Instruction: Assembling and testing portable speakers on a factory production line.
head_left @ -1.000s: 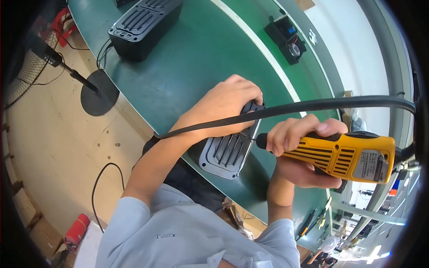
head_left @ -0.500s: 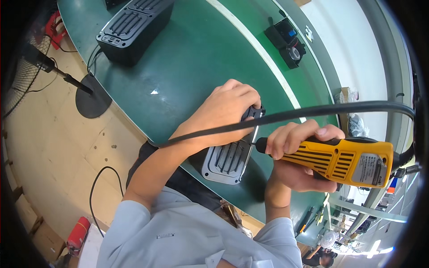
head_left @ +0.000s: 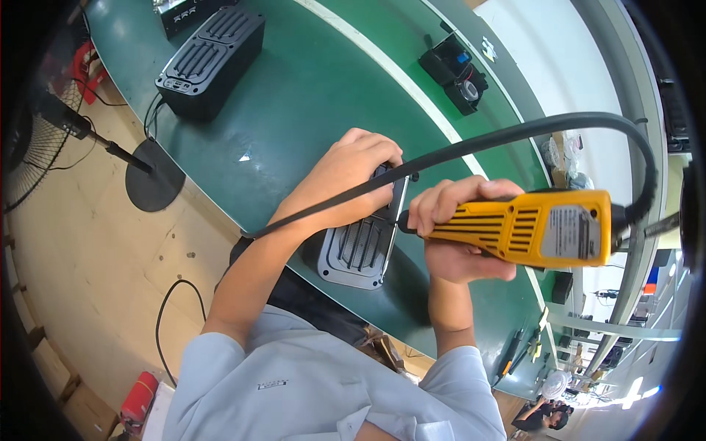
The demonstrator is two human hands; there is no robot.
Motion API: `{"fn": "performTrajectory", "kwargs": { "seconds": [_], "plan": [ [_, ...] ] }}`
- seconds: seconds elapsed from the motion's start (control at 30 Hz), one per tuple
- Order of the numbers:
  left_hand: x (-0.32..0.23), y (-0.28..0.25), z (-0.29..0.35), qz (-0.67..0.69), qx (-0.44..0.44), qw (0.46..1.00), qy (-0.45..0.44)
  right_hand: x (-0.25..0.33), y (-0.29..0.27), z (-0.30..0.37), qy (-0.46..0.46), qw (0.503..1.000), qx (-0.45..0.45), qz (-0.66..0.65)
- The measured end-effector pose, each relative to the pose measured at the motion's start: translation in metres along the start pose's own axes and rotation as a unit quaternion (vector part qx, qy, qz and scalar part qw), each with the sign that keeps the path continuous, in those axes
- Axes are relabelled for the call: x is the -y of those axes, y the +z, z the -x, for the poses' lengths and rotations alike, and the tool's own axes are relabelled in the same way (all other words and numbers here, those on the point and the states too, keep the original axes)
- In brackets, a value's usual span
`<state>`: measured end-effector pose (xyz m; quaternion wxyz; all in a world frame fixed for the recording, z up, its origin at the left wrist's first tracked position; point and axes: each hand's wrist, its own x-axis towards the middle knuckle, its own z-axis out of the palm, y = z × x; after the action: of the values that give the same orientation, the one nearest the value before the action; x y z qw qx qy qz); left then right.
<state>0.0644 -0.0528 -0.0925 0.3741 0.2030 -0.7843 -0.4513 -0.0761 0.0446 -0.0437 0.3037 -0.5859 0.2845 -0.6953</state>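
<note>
My right hand point(head_left: 450, 259) is wrapped round a yellow electric screwdriver point(head_left: 526, 229), which lies sideways across the view. Its dark tip end meets the edge of a black box-shaped speaker point(head_left: 354, 253) with slotted grilles; the exact contact point is too small to make out. My left hand point(head_left: 342, 176) is closed over the far end of this speaker, holding it against the green table, and it hides that part. A thick black cable point(head_left: 507, 134) arches from the screwdriver's rear and passes over my left forearm.
A similar black speaker point(head_left: 212, 62) with a cord stands at the far left, another black box point(head_left: 184, 16) behind it. On the right is an open black case point(head_left: 456, 70). Hand tools point(head_left: 515, 349) lie lower right. A standing fan point(head_left: 55, 117) stands left of the green table point(head_left: 294, 95).
The view has shifted slightly. The screwdriver and my right hand appear further left and higher, still at the speaker's edge. The cable arches higher. My left hand keeps its hold.
</note>
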Motion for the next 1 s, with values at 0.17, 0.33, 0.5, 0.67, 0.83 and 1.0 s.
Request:
{"fn": "performTrajectory", "kwargs": {
  "seconds": [0.17,0.33,0.5,0.67,0.83,1.0],
  "plan": [
    [0.012,0.005,-0.001,-0.025,-0.003,1.000,0.018,-0.003,0.000,-0.003,-0.007,1.000,0.012,0.007],
    [0.005,0.004,-0.002,-0.052,-0.004,0.998,0.019,0.005,0.005,-0.006,0.062,0.996,-0.024,0.054],
    [0.006,0.004,-0.001,-0.042,-0.005,0.999,0.017,0.004,0.003,-0.005,0.087,0.995,-0.036,0.026],
    [0.005,0.005,-0.001,-0.043,-0.003,0.999,0.010,0.000,0.001,-0.007,0.050,0.999,-0.008,0.012],
    [0.004,0.005,-0.002,-0.043,-0.001,0.999,0.013,0.003,0.000,-0.008,0.056,0.998,-0.016,0.009],
    [0.005,0.007,-0.002,-0.039,-0.033,0.998,0.029,0.004,0.000,-0.017,-0.015,0.999,0.028,0.011]
  ]
}}
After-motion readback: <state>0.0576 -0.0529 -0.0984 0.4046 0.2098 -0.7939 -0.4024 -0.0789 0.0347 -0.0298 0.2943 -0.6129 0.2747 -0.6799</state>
